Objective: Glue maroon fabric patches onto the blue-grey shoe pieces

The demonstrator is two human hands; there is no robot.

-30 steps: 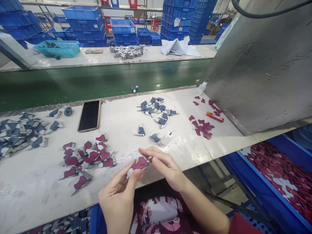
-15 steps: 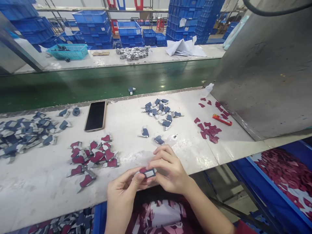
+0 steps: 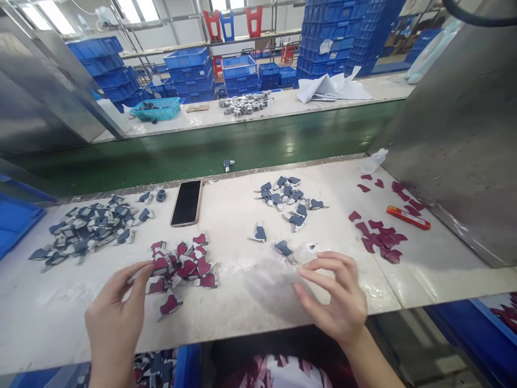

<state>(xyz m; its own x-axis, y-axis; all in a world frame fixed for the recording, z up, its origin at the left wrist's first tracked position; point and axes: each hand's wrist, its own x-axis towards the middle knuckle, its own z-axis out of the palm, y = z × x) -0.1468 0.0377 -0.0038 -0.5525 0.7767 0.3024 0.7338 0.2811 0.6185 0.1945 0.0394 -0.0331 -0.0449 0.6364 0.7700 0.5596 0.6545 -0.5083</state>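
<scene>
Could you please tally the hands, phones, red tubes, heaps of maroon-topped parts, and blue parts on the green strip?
Hands: 2 (left hand, right hand)
Heap of maroon-topped parts: 1
Phone: 1
Red tube: 1
Blue part on the green strip: 1
Total: 6

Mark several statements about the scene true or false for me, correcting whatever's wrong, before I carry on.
1. The left hand is at the pile of maroon-and-grey, boot-shaped pieces. True.
2. The right hand is clenched into a fist. False: its thumb and fingers are apart.
3. The black-screened, rectangular phone lies on the long green strip. False: it lies on the white worktop.
4. The red, stick-shaped tube lies near flat maroon pieces. True.
5. The teal, perforated basket stands left of the folded white sheets. True.
</scene>
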